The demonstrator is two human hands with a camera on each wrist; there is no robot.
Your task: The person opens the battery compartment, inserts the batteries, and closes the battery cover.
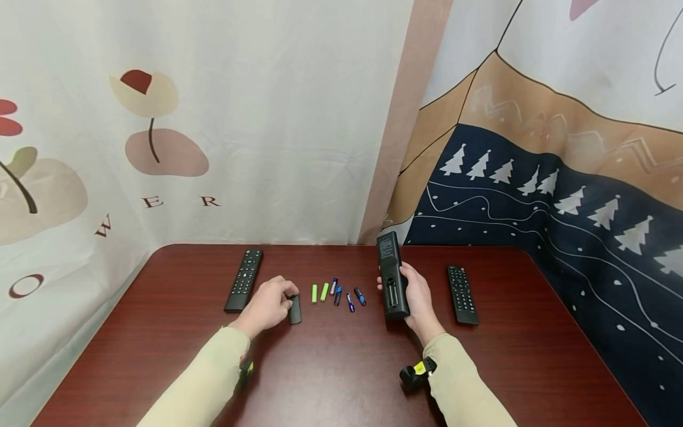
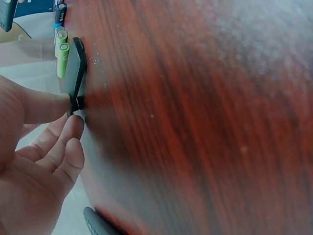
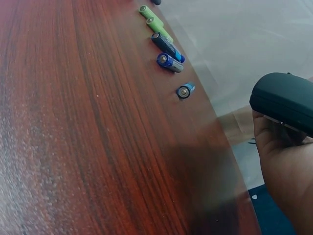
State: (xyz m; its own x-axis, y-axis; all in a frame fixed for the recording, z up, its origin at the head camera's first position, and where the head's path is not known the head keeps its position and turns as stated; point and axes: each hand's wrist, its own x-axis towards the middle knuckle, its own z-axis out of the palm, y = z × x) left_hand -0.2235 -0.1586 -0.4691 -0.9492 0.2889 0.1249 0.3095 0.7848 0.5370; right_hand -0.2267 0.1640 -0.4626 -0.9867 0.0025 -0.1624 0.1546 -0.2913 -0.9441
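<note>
In the head view my right hand (image 1: 418, 296) holds a black remote control (image 1: 391, 267) up off the table, its back facing me and the battery compartment uncovered. The right wrist view shows that remote's rounded end (image 3: 283, 100) over the fingers. My left hand (image 1: 271, 302) pinches one end of a dark battery cover (image 1: 296, 311) between thumb and fingers. Seen from the left wrist, the cover (image 2: 76, 68) is slightly tilted close over the table. Between the hands lie two green batteries (image 1: 324, 292) and several blue ones (image 1: 338, 295).
A second black remote (image 1: 244, 280) lies left of the left hand. Another remote (image 1: 462, 295) is right of the right hand. All are on a reddish-brown wooden table (image 1: 341, 367), whose far edge meets a patterned curtain (image 1: 277, 148).
</note>
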